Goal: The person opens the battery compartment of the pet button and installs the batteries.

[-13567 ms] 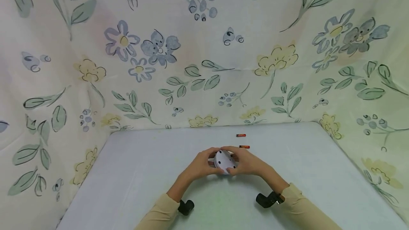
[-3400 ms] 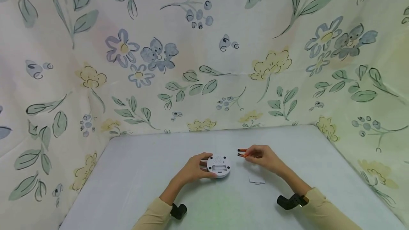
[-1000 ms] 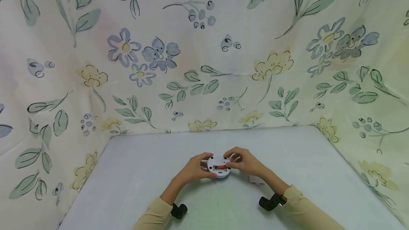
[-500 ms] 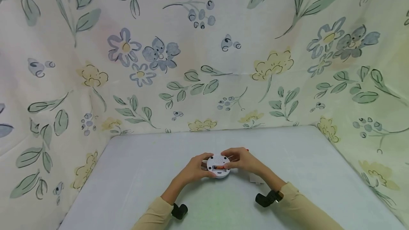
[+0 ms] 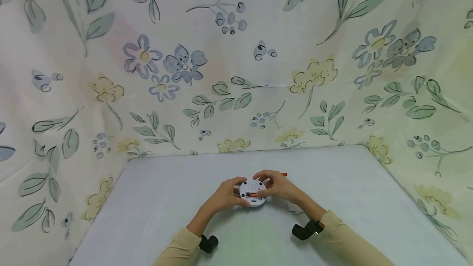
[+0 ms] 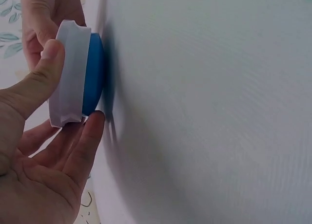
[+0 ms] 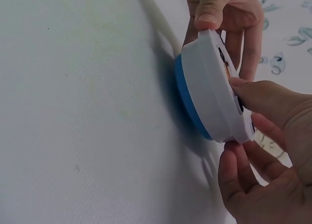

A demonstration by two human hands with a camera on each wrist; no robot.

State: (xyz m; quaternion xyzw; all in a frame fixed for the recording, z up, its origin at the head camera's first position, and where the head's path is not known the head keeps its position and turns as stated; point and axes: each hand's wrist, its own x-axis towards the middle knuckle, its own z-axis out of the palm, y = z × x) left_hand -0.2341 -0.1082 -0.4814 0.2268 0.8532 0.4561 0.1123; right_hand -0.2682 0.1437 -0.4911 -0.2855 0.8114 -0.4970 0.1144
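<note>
A round white device (image 5: 252,192) with a blue underside (image 7: 187,104) lies back side up on the pale table (image 5: 166,200). Its open compartment holds an orange battery (image 5: 253,195). My left hand (image 5: 232,194) grips the device's left rim between thumb and fingers (image 6: 92,131). My right hand (image 5: 271,186) is at the right rim, with its thumb (image 7: 258,100) pressing on the back by the compartment. A second orange battery (image 5: 283,174) sticks out behind the right fingers and seems held by them.
A small white cover (image 5: 292,207) lies on the table just right of the device, partly behind my right forearm. Flowered cloth (image 5: 236,73) walls the table at the back and on both sides. Black wrist cameras (image 5: 303,231) sit on both arms.
Since a second ago both hands stay on the device with a battery in its compartment. The right hand has shifted slightly left over the compartment.
</note>
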